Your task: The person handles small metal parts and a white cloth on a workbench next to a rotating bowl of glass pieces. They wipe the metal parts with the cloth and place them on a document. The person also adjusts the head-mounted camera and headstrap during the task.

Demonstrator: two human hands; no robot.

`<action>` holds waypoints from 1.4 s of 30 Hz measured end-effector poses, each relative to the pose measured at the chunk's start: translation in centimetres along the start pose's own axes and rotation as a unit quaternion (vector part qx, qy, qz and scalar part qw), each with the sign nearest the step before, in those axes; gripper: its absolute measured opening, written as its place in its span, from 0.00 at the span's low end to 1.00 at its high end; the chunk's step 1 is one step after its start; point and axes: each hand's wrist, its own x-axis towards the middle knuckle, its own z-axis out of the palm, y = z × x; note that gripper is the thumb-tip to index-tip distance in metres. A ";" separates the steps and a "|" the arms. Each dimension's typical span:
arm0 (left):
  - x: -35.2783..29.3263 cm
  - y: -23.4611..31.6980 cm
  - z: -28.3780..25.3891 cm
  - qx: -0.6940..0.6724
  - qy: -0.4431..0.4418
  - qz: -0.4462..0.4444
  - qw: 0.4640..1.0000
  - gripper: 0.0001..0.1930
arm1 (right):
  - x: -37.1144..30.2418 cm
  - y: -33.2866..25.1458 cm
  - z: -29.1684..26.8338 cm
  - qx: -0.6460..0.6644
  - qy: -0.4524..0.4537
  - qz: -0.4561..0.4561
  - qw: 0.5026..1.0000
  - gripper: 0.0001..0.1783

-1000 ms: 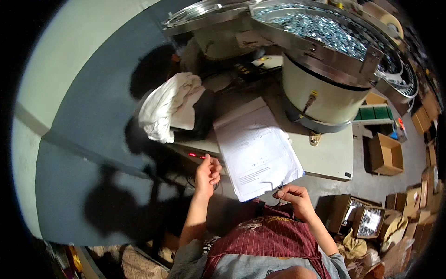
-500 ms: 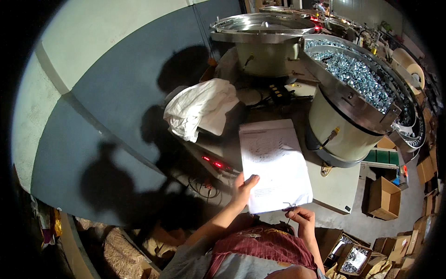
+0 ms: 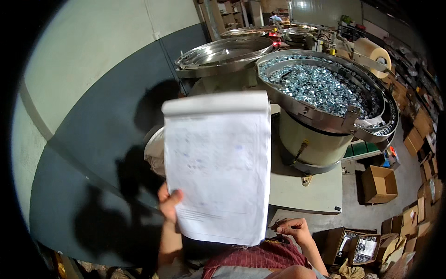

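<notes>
Left hand [image 3: 169, 207] gripping papers [image 3: 218, 167]; right hand [image 3: 296, 229], grip unclear. Bowl machine [image 3: 313, 145] on pale table [image 3: 304, 191]; cartons [image 3: 379, 184] on floor [image 3: 357, 214].

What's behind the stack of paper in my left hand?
Left of the paper, part of a whitish cloth peeks out; right of it, a pale tabletop. The rest behind is covered, so I can't tell more.

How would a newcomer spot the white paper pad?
Find the big round metal bowl heaped with shiny parts, upper right. Lower left of it, the left hand grips the white rectangular paper pad at its lower left edge. Unlike the crumpled pale cloth behind, it is flat, its top curled over.
</notes>
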 end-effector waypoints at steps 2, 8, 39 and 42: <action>4.4 -0.9 -3.3 0.121 0.067 0.100 0.985 0.24 | 0.8 0.8 -0.3 0.001 0.015 0.016 1.000 0.07; 20.1 7.0 6.1 -0.087 -0.232 -0.048 0.968 0.21 | 1.6 -0.1 -0.1 -0.026 0.051 -0.004 0.998 0.06; 6.5 -6.9 27.8 0.370 -0.541 -0.484 0.580 0.13 | 3.2 -9.1 -25.6 0.004 0.165 -0.180 0.970 0.13; 1.5 -13.8 31.1 0.315 -0.448 -0.446 0.708 0.11 | 4.0 -10.8 -29.5 -0.088 0.053 -0.119 0.988 0.15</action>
